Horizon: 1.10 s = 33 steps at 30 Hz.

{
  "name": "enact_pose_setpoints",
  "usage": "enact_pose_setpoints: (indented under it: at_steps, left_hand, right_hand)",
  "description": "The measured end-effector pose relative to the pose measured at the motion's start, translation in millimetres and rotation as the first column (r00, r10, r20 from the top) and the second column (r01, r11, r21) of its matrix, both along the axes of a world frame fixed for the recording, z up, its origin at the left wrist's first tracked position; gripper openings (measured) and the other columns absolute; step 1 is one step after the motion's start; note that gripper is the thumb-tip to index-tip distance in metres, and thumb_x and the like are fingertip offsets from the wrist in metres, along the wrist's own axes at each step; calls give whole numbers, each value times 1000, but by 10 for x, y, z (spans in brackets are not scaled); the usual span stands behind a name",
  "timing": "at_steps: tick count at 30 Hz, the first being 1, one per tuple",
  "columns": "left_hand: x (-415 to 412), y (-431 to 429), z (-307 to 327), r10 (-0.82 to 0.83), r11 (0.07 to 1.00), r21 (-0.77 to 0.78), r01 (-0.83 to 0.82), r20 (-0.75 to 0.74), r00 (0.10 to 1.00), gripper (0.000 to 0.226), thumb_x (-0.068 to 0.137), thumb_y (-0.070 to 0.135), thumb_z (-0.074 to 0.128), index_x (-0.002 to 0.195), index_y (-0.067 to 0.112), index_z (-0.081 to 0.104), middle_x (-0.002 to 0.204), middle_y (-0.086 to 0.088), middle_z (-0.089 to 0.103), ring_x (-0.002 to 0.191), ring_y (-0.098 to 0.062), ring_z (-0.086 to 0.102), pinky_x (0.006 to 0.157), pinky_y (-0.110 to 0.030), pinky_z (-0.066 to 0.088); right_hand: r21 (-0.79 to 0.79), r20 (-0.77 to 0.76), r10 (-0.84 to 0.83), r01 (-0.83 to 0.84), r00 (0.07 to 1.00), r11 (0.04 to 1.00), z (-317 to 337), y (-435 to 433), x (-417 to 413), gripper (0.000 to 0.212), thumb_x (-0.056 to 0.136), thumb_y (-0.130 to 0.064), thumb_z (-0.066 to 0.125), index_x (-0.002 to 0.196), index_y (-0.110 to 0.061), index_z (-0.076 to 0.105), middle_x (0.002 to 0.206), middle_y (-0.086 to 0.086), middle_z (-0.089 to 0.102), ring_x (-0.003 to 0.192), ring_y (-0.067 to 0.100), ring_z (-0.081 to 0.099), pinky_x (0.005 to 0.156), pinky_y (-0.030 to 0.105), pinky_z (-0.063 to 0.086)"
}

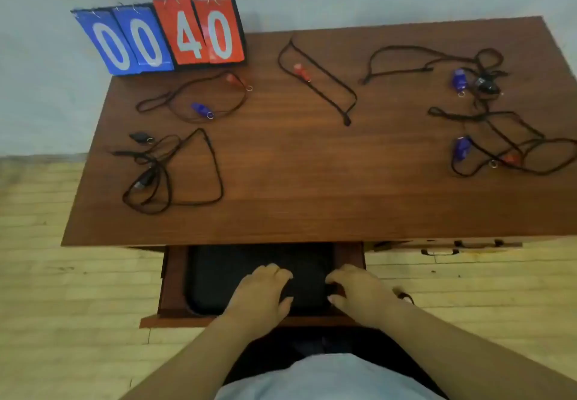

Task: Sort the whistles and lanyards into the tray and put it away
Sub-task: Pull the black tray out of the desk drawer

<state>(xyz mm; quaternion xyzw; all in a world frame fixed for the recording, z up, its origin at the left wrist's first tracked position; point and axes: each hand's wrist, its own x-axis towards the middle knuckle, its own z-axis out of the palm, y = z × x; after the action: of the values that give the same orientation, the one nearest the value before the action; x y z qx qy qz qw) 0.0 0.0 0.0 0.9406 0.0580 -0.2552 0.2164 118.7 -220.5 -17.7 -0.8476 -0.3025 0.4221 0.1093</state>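
The fingers (278, 271) of the left hand (262, 293) lie bent, palm down, on the black tray (218, 274); whether they grip it cannot be told. The fingers (340, 274) of the right hand (359, 293), just beside them, curl with the thumb round the tray's right rim.

Beyond both sets of fingers spreads the wooden desk (312, 181). Its open drawer (175, 274) holds the tray directly under the fingers. Far ahead and to the left of them, a flip scoreboard (162, 37) stands at the desk's back corner, showing blue 00 and red 40.

Black lanyards (215, 162) lie loose on the desk top, well ahead of the fingers: tangles out to the left and right, and one loop straight ahead. Among the cords are small whistles: a blue whistle (199, 108) ahead-left, a red whistle (300, 70) straight ahead, and two more blue ones (459, 78) ahead-right.
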Motion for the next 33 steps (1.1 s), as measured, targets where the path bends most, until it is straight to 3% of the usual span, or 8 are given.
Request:
enact_pose_setpoints:
  at_steps: [4,7,9,13,17,21,26,33]
  left_hand:
    - [-185,15,-288,46,998,-30,-52,-180,983,49,99,44,52,145,28,47,135,2,52,124,-20,50,103,-38,47]
    - [-341,2,-452,75,996,-25,-84,-268,961,43,102,43,50,142,28,52,131,1,51,123,-22,49,102,-39,46]
    - [-406,16,-522,89,996,-10,-94,-246,965,38,102,41,51,138,30,56,127,1,52,120,-22,50,100,-39,47]
    - [-450,36,-532,73,996,-32,-81,-208,975,35,100,39,54,134,31,60,124,2,53,116,-21,51,97,-38,47]
    - [-507,67,-461,80,995,-59,-85,-90,993,31,97,31,62,128,30,66,119,4,58,110,-19,55,93,-35,49]
    - [-584,113,-349,73,996,-51,-67,116,991,20,88,24,78,108,26,78,98,7,67,88,-16,65,73,-28,55]
    - [-542,62,-45,-50,995,92,31,217,975,19,75,24,91,89,27,80,77,9,65,64,-13,60,52,-26,52]
    - [-286,128,493,-131,985,147,93,279,951,9,84,31,82,91,30,77,78,11,62,67,-10,58,54,-26,55]
  right_hand:
    - [-97,-95,-76,67,993,993,-237,41,-140,47,99,-40,59,144,-28,53,138,4,47,116,22,59,97,27,48]
    - [-129,-111,-211,197,971,972,-425,22,-243,39,98,-36,62,135,-25,61,128,4,57,106,20,62,91,27,51]
    - [-121,-142,-303,288,942,950,-503,22,-272,30,95,-33,66,124,-25,67,116,0,67,98,15,63,83,23,51]
    - [-126,-218,-486,469,846,874,-548,54,-307,14,87,-26,78,90,-35,67,94,-3,67,81,12,64,58,14,43]
    - [-115,-264,-588,581,765,806,-378,61,-297,18,78,-24,85,84,-33,70,84,-2,69,76,12,68,58,17,48]
    - [-45,-306,-564,580,767,813,-11,29,-218,25,74,-27,91,92,-30,74,84,-4,65,74,8,61,59,14,43]
    - [-10,-303,-451,471,840,882,353,37,-83,34,69,-43,91,96,-37,72,87,-6,70,77,8,67,66,21,52]
    - [40,-314,-311,340,897,940,780,53,107,25,72,-57,85,93,-45,77,88,-14,68,79,0,63,68,13,45]
